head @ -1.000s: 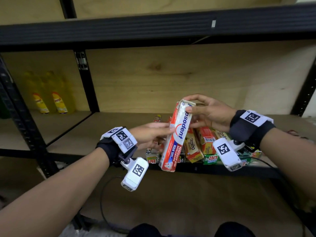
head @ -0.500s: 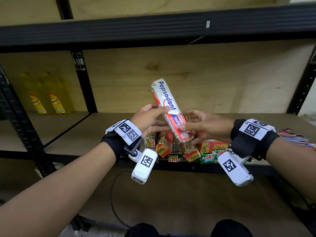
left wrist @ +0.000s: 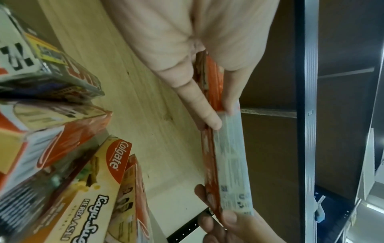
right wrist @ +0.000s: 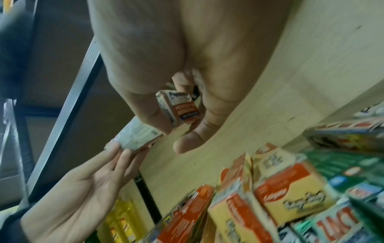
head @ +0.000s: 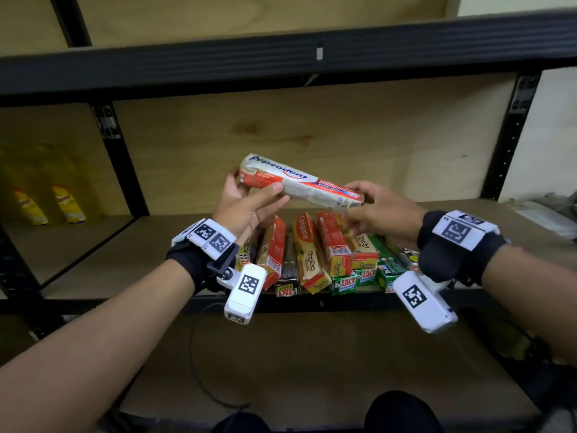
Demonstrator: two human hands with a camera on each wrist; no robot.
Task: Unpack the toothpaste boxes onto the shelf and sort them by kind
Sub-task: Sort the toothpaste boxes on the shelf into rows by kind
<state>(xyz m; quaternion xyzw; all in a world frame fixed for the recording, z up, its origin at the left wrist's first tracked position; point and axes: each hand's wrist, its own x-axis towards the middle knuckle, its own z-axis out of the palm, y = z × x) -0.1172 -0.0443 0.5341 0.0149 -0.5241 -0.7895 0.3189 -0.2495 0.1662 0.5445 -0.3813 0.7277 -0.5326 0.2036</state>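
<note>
Pepsodent box [head: 301,184] gripped at either end, left hand [head: 246,203] and right hand [head: 379,210] both pinching it; held nearly level above the box heap [head: 315,254]. Heap crowded at the shelf [head: 140,248] front edge.

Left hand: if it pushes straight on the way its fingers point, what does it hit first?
Likely the plywood back wall. The left hand, gripping the Pepsodent box, points up and inward above the pile; depth is unclear.
</note>
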